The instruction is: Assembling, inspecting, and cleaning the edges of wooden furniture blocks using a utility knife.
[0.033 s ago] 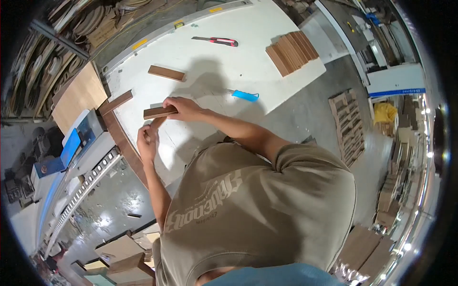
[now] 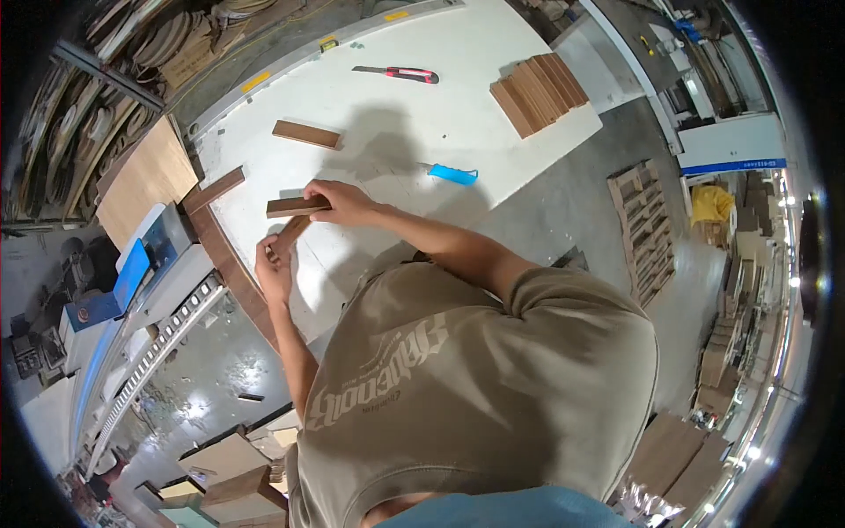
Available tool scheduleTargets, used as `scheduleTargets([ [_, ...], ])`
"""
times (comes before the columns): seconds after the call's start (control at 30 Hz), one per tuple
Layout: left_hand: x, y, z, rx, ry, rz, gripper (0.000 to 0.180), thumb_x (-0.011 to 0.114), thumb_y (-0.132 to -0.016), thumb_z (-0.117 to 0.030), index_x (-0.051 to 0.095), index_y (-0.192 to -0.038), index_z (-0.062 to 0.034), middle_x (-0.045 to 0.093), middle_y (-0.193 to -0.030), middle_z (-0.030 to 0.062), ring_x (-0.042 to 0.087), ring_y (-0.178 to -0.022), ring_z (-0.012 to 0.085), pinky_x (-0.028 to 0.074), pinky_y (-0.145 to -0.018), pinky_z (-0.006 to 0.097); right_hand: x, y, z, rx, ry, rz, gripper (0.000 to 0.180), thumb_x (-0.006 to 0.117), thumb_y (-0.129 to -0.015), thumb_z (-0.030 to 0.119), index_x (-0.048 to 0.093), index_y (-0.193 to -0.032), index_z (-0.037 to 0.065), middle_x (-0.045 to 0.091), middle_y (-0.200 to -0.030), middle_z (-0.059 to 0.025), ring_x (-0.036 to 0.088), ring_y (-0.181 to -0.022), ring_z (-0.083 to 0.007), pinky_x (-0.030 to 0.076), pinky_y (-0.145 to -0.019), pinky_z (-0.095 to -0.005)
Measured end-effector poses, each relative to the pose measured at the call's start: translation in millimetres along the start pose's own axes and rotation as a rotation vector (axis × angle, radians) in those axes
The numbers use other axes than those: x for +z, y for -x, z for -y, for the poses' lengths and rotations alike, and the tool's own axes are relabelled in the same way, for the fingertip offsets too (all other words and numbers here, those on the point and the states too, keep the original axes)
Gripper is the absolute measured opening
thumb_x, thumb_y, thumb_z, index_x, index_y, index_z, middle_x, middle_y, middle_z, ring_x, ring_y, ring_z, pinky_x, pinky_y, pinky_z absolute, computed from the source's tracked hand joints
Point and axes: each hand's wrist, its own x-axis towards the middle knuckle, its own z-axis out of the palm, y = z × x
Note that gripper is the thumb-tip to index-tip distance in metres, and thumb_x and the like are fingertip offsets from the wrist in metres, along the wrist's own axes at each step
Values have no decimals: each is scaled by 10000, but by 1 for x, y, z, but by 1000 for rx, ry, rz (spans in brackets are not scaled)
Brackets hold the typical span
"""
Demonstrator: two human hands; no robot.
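Note:
My right hand (image 2: 341,204) grips a short brown wooden block (image 2: 289,208) near its right end, above the white tabletop. Just below and nearer to me, my left hand (image 2: 275,268) has its fingers curled at the lower end of a second wooden strip (image 2: 296,231). That strip slants up to the underside of the block; whether the two pieces touch, I cannot tell. Another wooden strip (image 2: 306,135) lies flat on the table beyond my hands.
On the white table (image 2: 414,123) lie a red and black utility knife (image 2: 409,75), a blue-handled tool (image 2: 453,174) and a stack of brown wooden pieces (image 2: 539,95). Long brown boards (image 2: 231,257) line its left edge. A wooden pallet (image 2: 644,231) stands on the right floor.

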Motion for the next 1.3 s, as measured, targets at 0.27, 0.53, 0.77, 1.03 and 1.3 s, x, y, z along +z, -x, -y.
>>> scheduleTargets([
  [0.27, 25, 59, -2, -293, 586, -313, 658, 722, -863, 55, 392, -1430, 3, 624, -1296, 138, 624, -1089, 202, 553, -913, 320, -5, 43, 0, 673, -639, -134, 461, 731, -883, 453, 573, -1176, 134, 633, -859, -14, 586, -692, -93, 433, -466, -249],
  [0.53, 25, 59, -9, -348, 904, -367, 571, 592, -864, 205, 457, -1381, 3, 563, -1374, 158, 618, -1189, 273, 578, -1019, 408, -21, 57, -55, 573, -1171, -186, 354, 491, -1061, 348, 528, -1262, 58, 691, -1086, -105, 629, -836, -174, 534, -699, -337],
  [0.77, 21, 59, -16, -316, 943, -364, 539, 615, -881, 171, 464, -1375, 18, 623, -1303, 134, 657, -1121, 236, 593, -973, 365, -13, 59, -52, 543, -1148, -81, 341, 548, -1045, 328, 556, -1272, 74, 693, -1137, -101, 627, -896, -167, 531, -759, -335],
  [1.03, 18, 64, -28, -259, 776, -309, 447, 710, -918, 7, 568, -1341, 42, 712, -1075, 63, 677, -940, 124, 598, -837, 285, -9, 44, -13, 222, -494, 151, 376, 666, -985, 275, 554, -1267, 52, 639, -1118, -42, 599, -1010, -138, 501, -878, -299],
  [1.3, 35, 51, -31, -93, 578, -369, 388, 666, -976, -58, 580, -1350, 1, 694, -1019, 57, 639, -847, 95, 549, -731, 231, 50, 42, -6, 0, -397, 448, 467, 644, -989, 235, 447, -1374, 59, 606, -1234, -165, 624, -1138, -256, 505, -915, -376],
])
